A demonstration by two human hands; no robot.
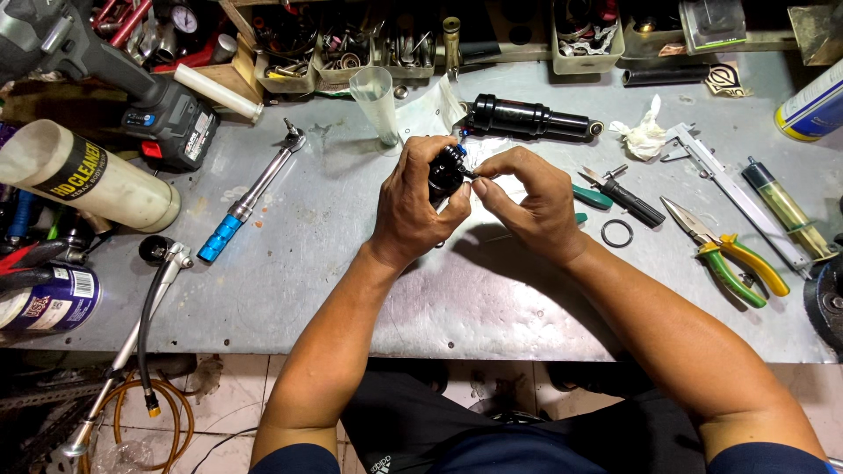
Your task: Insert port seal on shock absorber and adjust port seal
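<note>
Black round part (445, 171) in left hand (413, 206)

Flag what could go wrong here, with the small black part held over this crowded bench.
The left hand grips a small black cylindrical part while the right hand pinches something tiny at its end; that piece could slip and vanish among the clutter. A loose black ring might roll away. The clear cup stands close enough to get knocked over.

Grey metal workbench (351, 290), scuffed and cluttered.
On it: a blue-handled torque wrench (248, 198) left, a clear plastic cup (376, 103) and black shock absorber (527, 118) far, green-and-yellow pliers (733, 254) and a vernier caliper (729, 189) right.
</note>
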